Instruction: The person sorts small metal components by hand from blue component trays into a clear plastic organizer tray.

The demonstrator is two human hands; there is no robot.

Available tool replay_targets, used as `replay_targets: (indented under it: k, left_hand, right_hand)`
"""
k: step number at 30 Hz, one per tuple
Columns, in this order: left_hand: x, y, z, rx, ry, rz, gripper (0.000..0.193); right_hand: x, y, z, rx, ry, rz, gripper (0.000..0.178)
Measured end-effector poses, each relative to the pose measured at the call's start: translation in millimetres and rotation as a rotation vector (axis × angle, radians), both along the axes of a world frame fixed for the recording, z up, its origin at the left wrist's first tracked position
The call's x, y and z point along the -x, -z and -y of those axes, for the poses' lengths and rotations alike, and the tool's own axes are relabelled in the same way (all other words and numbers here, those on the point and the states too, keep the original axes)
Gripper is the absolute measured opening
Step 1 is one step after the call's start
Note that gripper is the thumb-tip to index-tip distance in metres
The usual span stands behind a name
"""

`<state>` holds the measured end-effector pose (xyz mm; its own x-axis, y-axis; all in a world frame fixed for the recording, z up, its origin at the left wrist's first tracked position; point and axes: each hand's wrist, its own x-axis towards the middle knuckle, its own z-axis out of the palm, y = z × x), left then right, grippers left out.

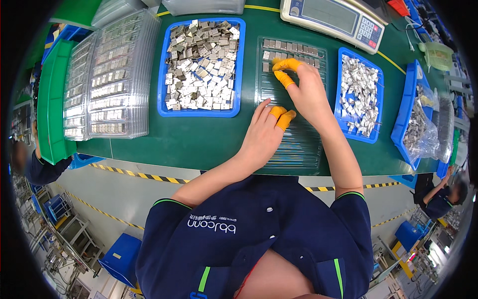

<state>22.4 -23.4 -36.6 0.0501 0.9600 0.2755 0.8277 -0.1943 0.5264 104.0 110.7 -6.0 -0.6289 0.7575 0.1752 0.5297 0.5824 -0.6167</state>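
A clear ribbed plastic tray (294, 149) lies before me, with small silver metal parts (289, 46) in rows at its far end. My right hand (306, 87) reaches over it; its yellow-cotted fingers curl together at the left of the third row. Whatever they pinch is hidden. Nearer to me, my left hand (264, 134) hovers over the tray's left side. Its two yellow-cotted fingertips are pressed together, and I cannot make out anything between them. A blue bin of flat metal pieces (201, 74) is at left, a blue bin of smaller bent metal parts (359, 94) at right.
Stacked clear trays of parts (112, 79) stand at left beside a green bin (55, 99). A weighing scale (333, 22) sits at the back right. Farther right is a blue bin (411, 119) with parts and plastic bags. Other people work at both sides.
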Motion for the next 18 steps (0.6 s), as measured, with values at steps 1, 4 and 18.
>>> replay_targets:
  k: [1,4,18]
  left_hand:
    - [1.6,-0.8,-0.4,0.0,0.003,0.004,0.035]
    - [6.7,-16.4,-2.4,-0.176,-0.19,0.407,0.026]
    - [36.4,-35.3,-15.0,0.144,-0.341,1.579,0.029]
  right_hand:
    - [-2.0,-4.0,-0.5,-0.025,-0.012,-0.075,0.023]
    - [-8.2,-33.1,6.6,0.142,0.142,-0.178,0.024]
    - [-17.2,-26.3,36.9,0.666,0.198,-0.673,0.023]
